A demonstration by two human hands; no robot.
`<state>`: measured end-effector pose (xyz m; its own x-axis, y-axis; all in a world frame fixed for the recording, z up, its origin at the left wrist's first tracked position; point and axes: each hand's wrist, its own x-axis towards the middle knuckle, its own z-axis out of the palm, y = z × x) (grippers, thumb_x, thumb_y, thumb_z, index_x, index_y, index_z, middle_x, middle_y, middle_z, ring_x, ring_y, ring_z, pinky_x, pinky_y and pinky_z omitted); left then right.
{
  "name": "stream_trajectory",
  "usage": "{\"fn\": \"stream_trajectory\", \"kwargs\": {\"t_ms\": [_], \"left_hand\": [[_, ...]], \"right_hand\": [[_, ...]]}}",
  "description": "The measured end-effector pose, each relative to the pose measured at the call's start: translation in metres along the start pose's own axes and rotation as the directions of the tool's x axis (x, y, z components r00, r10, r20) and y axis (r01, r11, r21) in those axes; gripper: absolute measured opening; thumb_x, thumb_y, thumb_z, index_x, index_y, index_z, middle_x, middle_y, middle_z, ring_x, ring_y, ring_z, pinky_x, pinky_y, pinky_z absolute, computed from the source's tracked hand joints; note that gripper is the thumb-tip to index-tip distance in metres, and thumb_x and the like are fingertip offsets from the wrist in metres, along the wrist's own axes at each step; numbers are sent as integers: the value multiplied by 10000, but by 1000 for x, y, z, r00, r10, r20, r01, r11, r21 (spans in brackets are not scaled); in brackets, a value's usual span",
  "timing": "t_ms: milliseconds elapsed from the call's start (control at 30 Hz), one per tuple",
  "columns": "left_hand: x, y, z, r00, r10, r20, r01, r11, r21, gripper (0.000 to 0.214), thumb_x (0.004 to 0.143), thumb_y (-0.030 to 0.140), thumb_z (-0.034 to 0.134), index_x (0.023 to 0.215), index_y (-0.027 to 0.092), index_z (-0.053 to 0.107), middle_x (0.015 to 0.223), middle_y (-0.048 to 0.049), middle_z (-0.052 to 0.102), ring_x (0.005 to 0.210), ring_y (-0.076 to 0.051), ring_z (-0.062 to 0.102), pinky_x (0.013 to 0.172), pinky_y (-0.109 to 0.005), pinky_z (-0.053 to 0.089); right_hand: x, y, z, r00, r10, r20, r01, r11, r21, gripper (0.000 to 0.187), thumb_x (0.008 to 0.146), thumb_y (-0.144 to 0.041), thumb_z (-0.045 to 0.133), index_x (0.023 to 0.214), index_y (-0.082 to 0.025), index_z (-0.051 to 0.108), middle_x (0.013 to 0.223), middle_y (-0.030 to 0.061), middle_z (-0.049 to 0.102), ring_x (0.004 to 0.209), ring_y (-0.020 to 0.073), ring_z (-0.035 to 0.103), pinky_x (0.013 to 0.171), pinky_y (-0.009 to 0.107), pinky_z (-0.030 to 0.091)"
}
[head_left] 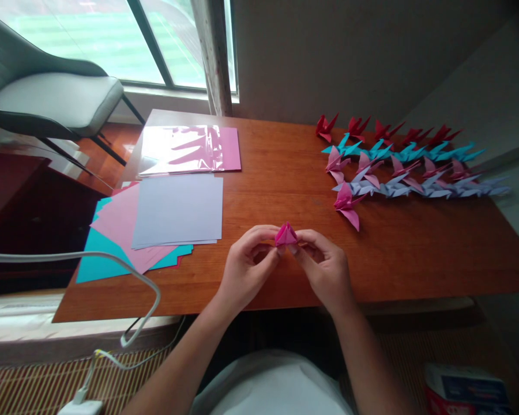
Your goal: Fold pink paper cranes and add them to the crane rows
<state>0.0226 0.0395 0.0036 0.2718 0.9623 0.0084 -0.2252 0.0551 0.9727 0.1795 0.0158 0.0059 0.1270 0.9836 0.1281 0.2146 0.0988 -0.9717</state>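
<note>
A small folded piece of magenta paper (286, 235) is held up over the front part of the wooden table. My left hand (251, 260) pinches its left side between thumb and fingers. On its right side, my right hand (323, 262) grips it the same way. The fingertips hide part of the paper's edges. To the right and a bit farther back stands a magenta paper crane (347, 205), apart from both hands.
Rows of red (383, 131), turquoise (378, 151), pink (369, 165) and lavender paper cranes (395, 185) line the back right. At left lie lavender sheets (177, 210), pink and turquoise sheets, and a plastic-wrapped paper pack (190, 150). A white cable (149, 279) loops near the table's left front.
</note>
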Motion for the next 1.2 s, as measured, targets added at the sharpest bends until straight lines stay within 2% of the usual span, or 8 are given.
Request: {"fn": "stream_trajectory", "kwargs": {"t_ms": [67,167,300,467,633,867,1000,1200], "left_hand": [[-1,1,-1,1000,-17,17,18,998,-67,151,877,230,724,1020,180,718,1214,-102,700,1093,-224,675,915,-304,552],[-2,1,-1,999,-36,8,37,996,-85,174,867,235,739,1031,180,720,1153,-100,740,1041,-224,705,920,-324,561],[-1,0,-1,999,-8,-52,6,999,-38,148,846,244,761,965,171,713,1090,-95,745,1003,-215,701,890,-314,567],[-1,-1,-2,992,18,-126,-20,1000,-8,228,814,234,795,1008,191,683,987,-44,717,890,-156,676,813,-249,553],[-1,1,-3,998,-26,-59,29,998,58,168,864,318,745,952,177,724,935,-61,715,855,-174,665,785,-268,542],[-2,0,-3,994,-100,-45,101,995,19,194,821,349,785,862,163,745,792,-38,729,699,-143,642,649,-227,497],[-2,0,-3,992,-124,7,124,992,30,206,819,336,784,833,144,711,758,-35,698,682,-139,625,638,-227,489],[-2,0,-3,987,-151,49,146,985,90,196,847,318,746,833,142,661,749,-30,666,680,-140,617,633,-230,482]], "right_hand": [[-1,1,1,998,59,25,-61,992,107,135,891,-344,707,949,-224,732,947,46,749,862,200,707,756,316,578],[-1,2,1,993,104,60,-114,974,196,175,884,-383,715,948,-221,735,934,47,754,874,204,709,791,330,584],[-1,2,1,990,129,60,-139,970,200,198,870,-407,728,945,-224,737,922,45,757,831,198,708,751,317,583],[-2,3,2,990,127,62,-136,972,189,194,875,-391,722,965,-220,735,938,51,761,811,195,706,715,307,575],[-3,1,2,992,113,62,-119,985,122,129,874,-345,719,914,-223,731,857,32,724,774,189,672,710,309,548],[-1,-3,-3,990,103,100,-110,991,71,95,869,-308,721,866,-215,702,817,19,689,753,178,631,749,324,534],[2,-2,-3,994,75,85,-85,990,115,79,874,-283,723,933,-231,716,880,19,689,799,176,629,716,299,506],[6,-5,-2,997,18,76,-29,989,145,59,881,-245,722,827,-221,725,770,-4,629,723,148,564,673,288,452]]}}
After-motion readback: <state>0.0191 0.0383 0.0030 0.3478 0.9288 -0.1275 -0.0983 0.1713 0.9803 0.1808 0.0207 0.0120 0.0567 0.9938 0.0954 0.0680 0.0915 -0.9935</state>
